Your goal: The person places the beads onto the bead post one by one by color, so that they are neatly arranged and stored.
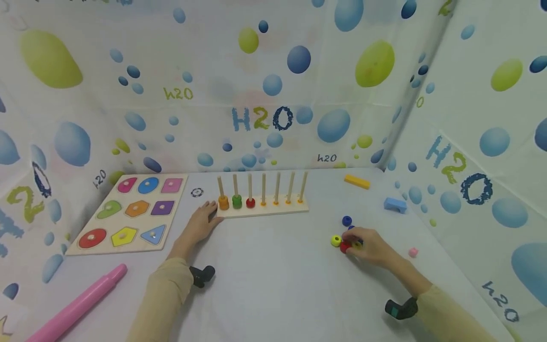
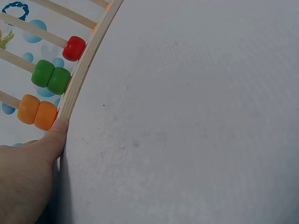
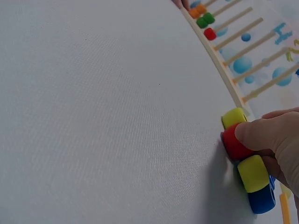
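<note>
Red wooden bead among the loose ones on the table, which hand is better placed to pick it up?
The right hand: its fingers already touch the red wooden bead. The left hand rests far off, against the wooden peg rack.

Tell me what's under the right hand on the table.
Under the right hand a red bead is pinched, with yellow beads and a blue bead beside it. Anything deeper beneath the palm is covered.
</note>
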`<state>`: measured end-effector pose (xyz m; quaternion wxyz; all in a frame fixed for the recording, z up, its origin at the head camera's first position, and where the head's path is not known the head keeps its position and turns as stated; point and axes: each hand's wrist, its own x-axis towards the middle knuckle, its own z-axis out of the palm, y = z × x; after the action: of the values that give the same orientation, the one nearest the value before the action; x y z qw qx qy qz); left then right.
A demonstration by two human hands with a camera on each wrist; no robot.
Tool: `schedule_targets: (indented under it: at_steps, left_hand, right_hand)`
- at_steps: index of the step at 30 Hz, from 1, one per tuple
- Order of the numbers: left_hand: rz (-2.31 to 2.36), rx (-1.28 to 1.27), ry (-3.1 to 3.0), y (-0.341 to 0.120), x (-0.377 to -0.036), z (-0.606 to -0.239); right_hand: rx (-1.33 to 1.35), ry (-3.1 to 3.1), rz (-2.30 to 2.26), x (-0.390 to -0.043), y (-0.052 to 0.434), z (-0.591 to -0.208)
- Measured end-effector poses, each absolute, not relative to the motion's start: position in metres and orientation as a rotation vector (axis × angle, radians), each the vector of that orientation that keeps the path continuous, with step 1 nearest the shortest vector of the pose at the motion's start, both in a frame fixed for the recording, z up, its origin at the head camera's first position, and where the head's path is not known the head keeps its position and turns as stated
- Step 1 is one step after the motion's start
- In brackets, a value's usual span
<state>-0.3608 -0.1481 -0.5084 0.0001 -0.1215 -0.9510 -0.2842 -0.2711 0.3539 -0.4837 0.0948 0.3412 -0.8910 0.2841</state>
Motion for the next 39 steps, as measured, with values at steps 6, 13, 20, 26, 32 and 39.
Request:
schedule_targets:
  at_steps: [6, 13, 20, 26, 32, 39]
  left_hand:
    - [-0.898, -0.383, -2.995, -0.149, -0.361, -0.51]
    - [-0.905, -0.374, -2.994, -0.15, -0.362, -0.505]
    - [-0.896, -0.39, -2.978, -0.15, -0.362, -0.506]
    - [-0.915, -0.419, -2.929, -0.151, -0.36, -0.508]
    - [-0.922, -0.417, -2.925, -0.152, -0.358, -0.509]
    - [-0.935, -0.393, -2.948, -0.15, -0.358, -0.51]
  right_hand:
    - [1.002, -2.666, 0.813, -0.272, 0.35, -0.481]
    - [0.849, -2.702, 1.013, -0.283, 0.33, -0.455]
    - [0.929, -2.549, 1.156, -0.324, 0.273, -0.429]
    - [0.961, -2.389, 1.244, -0.363, 0.207, -0.401]
    - [0.965, -2.366, 1.267, -0.394, 0.146, -0.383]
    - [0.986, -2.414, 1.193, -0.412, 0.106, -0.384]
